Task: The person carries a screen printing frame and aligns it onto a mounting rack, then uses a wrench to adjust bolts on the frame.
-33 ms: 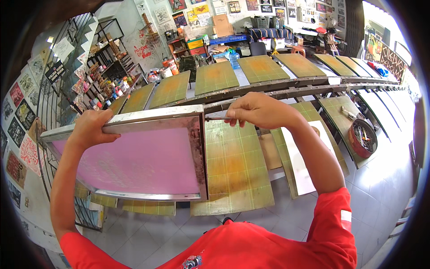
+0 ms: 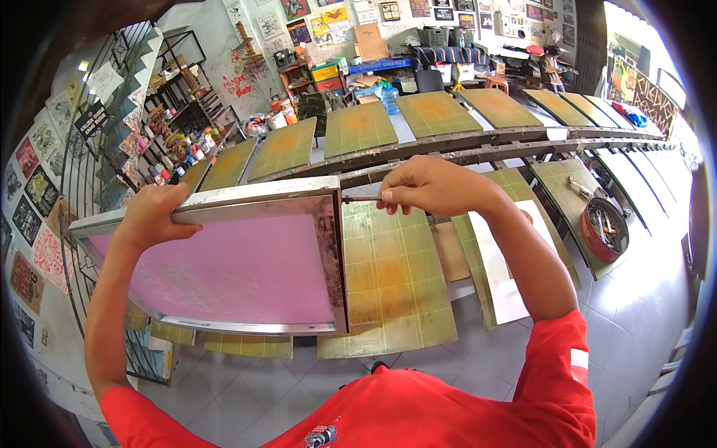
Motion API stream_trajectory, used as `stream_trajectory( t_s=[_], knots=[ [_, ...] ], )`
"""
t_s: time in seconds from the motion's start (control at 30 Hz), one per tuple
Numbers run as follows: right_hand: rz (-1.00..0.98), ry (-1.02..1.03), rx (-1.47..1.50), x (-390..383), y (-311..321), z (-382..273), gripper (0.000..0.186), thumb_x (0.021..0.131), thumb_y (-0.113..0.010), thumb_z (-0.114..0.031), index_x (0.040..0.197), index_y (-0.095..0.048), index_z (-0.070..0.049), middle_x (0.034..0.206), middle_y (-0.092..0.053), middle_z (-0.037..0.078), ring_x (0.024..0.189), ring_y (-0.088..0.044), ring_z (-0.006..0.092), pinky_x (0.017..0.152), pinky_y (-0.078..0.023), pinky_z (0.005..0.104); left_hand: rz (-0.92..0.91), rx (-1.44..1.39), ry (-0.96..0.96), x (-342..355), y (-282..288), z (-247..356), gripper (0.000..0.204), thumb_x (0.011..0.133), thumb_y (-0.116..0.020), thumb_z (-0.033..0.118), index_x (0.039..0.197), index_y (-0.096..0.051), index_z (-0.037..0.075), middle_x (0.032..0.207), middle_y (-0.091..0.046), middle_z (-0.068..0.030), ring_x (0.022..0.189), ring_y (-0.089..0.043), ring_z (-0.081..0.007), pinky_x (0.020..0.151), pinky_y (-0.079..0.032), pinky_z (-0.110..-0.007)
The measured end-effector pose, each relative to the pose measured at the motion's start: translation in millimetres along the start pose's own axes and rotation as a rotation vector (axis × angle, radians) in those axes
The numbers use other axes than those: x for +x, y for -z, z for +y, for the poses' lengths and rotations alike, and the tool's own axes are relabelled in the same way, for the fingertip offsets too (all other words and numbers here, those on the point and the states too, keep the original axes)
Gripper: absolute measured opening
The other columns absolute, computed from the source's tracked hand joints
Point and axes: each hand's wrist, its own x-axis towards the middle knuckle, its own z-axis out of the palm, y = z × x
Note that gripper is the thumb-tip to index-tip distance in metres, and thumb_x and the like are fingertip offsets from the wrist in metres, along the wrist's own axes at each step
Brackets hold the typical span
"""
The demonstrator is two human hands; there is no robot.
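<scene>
left fingers (image 2: pixel 173 194) grip a pink screen (image 2: pixel 246 261), right fingers (image 2: pixel 398 196) a rod (image 2: pixel 362 198).

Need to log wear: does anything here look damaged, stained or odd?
The pink screen has a right bar blotched dark brown, unlike its silver lower bar; the green board beyond has orange patches. Damage or staining, I can't tell.

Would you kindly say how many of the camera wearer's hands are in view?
2: the left hand grips the pink-panelled frame along its top; the right hand pinches a thin rod by the frame's right edge.
</scene>
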Motion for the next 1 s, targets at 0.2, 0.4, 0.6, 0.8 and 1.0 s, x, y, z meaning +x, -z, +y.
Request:
stream_trajectory(
  t_s=[0.2,0.4,0.6,0.8,1.0],
  knots=[
    [-0.135,-0.092,-0.128,-3,-1,-6,0.029,0.090,-0.060,-0.025,0.089,-0.072,0.001,0.077,-0.070,0.008,0.068,-0.066,0.0148,0.062,-0.052,0.0324,-0.026,0.003,-0.024,-7,-17,9,0.047,0.060,-0.082,0.034,0.074,-0.047,0.005,0.068,-0.056,-0.0119,0.065,-0.057,-0.0358,0.057,-0.043,-0.044],
    [-0.038,-0.047,-0.305,-18,-7,-15,0.024,0.085,-0.068,-0.023,0.086,-0.072,0.000,0.076,-0.071,0.012,0.071,-0.068,0.0211,0.062,-0.052,0.0348,0.002,-0.027,-0.061,-6,-29,14,0.046,0.061,-0.082,0.034,0.075,-0.050,0.006,0.067,-0.054,-0.0118,0.064,-0.057,-0.0356,0.056,-0.043,-0.044],
    [0.375,0.302,-0.905,-33,-50,6,0.018,0.084,-0.068,-0.020,0.075,-0.062,-0.005,0.071,-0.062,0.010,0.068,-0.062,0.0293,0.062,-0.050,0.0408,0.044,-0.047,-0.059,-13,-43,15,0.047,0.061,-0.083,0.034,0.081,-0.052,0.005,0.067,-0.055,-0.0124,0.064,-0.057,-0.0359,0.057,-0.043,-0.043],
    [0.505,0.212,-0.897,-41,-54,11,0.017,0.087,-0.064,-0.019,0.081,-0.066,-0.004,0.079,-0.067,0.010,0.077,-0.066,0.0270,0.065,-0.052,0.0371,0.068,-0.061,-0.064,-8,-48,22,0.047,0.062,-0.083,0.031,0.081,-0.050,0.005,0.068,-0.055,-0.0134,0.065,-0.057,-0.0362,0.057,-0.043,-0.044],
    [-0.076,-0.118,0.028,-25,-4,11,0.028,0.094,-0.058,-0.026,0.098,-0.070,-0.001,0.085,-0.069,0.007,0.078,-0.064,0.0142,0.068,-0.050,0.0277,0.083,-0.083,-0.056,-16,-59,19,0.047,0.061,-0.083,0.028,0.079,-0.048,0.005,0.067,-0.054,-0.0146,0.064,-0.057,-0.0372,0.056,-0.043,-0.044]
  ],
)
